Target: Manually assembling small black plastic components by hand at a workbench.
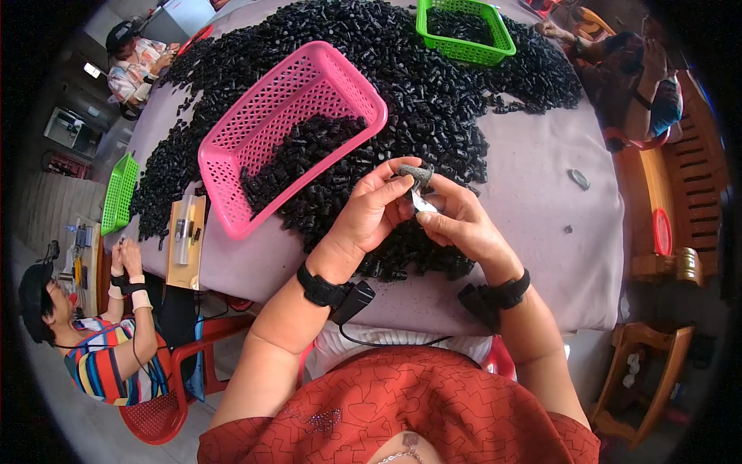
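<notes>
Both hands meet in front of me, over the near edge of a heap of small black cylindrical pieces [433, 116]. My left hand [369, 207] is closed, pinching a short dark grey cylindrical piece [418, 172] between thumb and fingers. Just below that piece, my right hand [466, 222] grips a small white, shiny flat item [423, 203] between thumb and fingers; its exact kind is hard to make out. The two items touch or nearly touch. Left of my hands, a pink perforated basket [263, 107] leans tilted on the heap, partly filled with the same black pieces.
A green basket [468, 56] stands at the far side, another [120, 193] at the left edge. Near it lies a cardboard piece [182, 277] with a clear tube. A grey scrap [578, 179] lies on the tablecloth [541, 255]. Other people sit left and right; a red chair [193, 356] is near.
</notes>
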Motion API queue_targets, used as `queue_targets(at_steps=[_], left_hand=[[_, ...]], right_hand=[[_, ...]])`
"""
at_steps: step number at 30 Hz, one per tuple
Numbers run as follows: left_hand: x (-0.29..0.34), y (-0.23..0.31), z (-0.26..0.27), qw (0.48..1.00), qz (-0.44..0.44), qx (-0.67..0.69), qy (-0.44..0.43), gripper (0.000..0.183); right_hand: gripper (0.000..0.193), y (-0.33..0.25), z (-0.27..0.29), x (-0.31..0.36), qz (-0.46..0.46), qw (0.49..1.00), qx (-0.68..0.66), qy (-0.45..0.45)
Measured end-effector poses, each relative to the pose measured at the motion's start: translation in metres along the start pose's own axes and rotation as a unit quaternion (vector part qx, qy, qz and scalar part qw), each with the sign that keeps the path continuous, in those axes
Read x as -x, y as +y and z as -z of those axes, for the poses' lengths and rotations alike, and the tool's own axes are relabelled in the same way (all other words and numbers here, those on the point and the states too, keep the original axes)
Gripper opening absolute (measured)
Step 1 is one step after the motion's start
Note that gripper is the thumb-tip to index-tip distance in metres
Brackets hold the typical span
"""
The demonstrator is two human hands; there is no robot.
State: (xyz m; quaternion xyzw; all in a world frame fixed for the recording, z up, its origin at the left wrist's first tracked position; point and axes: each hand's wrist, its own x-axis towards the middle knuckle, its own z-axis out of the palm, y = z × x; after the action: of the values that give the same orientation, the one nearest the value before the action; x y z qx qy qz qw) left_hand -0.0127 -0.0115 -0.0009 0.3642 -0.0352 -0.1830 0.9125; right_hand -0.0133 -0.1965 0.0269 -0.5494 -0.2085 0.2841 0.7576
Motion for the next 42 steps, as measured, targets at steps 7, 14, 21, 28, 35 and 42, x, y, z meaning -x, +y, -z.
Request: queue_targets(at_steps=[7,14,21,28,35,42], left_hand=[[0.002,0.004,-0.011,0.995,-0.038,-0.087,0.034,0.032],[0.003,0.006,-0.007,0.992,-0.068,-0.099,0.047,0.026],[0.018,0.063,0.001,0.724,-0.465,-0.45,0.239,0.017],[0.014,0.07,0.0,0.496,-0.485,-0.674,0.254,0.017],[0.013,0.041,-0.009,0.675,-0.242,-0.693,0.081,0.02],[-0.003,0.026,0.002,0.643,-0.229,-0.729,0.055,0.038]], right_hand=[[0.053,0.0,0.001,0.0,-0.004,1.0,0.009,0.011],[0.038,-0.002,0.003,-0.002,0.004,0.998,0.024,0.056],[0.034,0.008,0.006,-0.006,0.028,0.995,0.011,0.097],[0.032,0.008,0.006,-0.005,0.035,0.993,0.008,0.109],[0.025,0.008,0.005,-0.006,0.045,0.992,0.014,0.119],[0.021,0.008,0.009,-0.005,0.035,0.992,0.016,0.122]])
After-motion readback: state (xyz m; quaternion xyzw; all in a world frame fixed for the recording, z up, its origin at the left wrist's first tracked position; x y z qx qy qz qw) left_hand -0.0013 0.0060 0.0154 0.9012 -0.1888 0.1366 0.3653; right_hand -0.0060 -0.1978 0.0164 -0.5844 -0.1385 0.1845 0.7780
